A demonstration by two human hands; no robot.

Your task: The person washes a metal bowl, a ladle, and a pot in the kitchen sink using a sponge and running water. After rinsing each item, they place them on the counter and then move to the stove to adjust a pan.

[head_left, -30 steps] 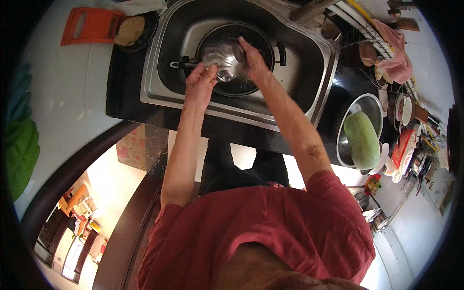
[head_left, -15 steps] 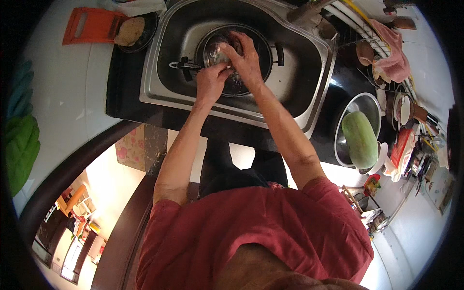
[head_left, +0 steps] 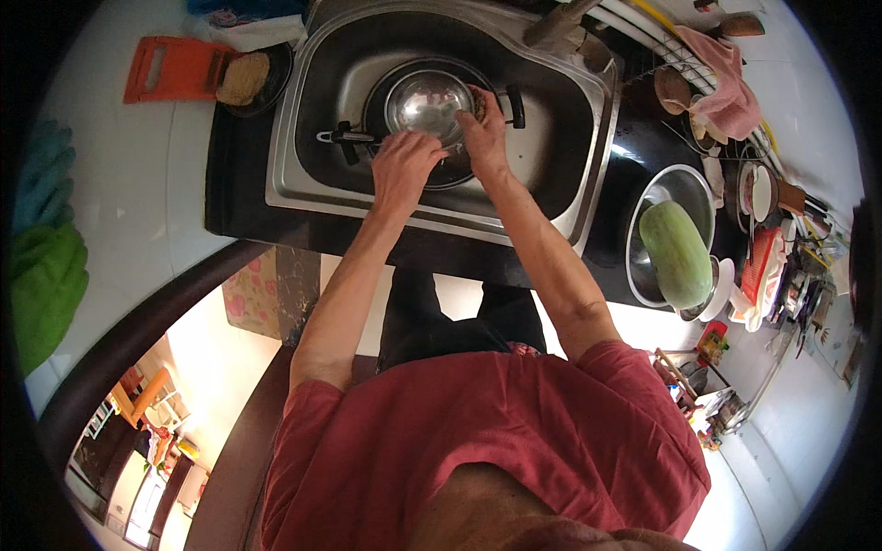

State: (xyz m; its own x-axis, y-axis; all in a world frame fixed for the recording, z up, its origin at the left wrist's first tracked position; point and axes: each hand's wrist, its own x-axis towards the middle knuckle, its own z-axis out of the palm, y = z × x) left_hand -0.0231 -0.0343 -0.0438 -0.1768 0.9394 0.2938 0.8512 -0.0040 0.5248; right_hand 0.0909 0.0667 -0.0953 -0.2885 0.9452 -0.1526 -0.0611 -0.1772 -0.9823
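Note:
A shiny round metal bowl (head_left: 424,103) is held over a dark two-handled pot (head_left: 375,101) that sits in the steel sink (head_left: 562,151). At the bowl's near rim, my left hand (head_left: 404,167) is closed, fingers bent over the edge. My right hand (head_left: 484,140) grips the right rim, its thumb at the inner edge and its fingers round the outside. Something small, brownish and rough shows by those fingers; I cannot make out what it is. The pot's contents are mostly hidden under the bowl and hands.
Right of the sink, a large metal basin (head_left: 634,248) holds a long green gourd (head_left: 675,253). An orange grater-like board (head_left: 175,69) and a tan pad (head_left: 243,78) lie at the far left. Green gloves (head_left: 50,285) hang on the left wall.
The bowl has turned so its shiny round surface now faces up. My right hand has shifted from over the bowl to its right rim; my left hand has moved slightly nearer me.

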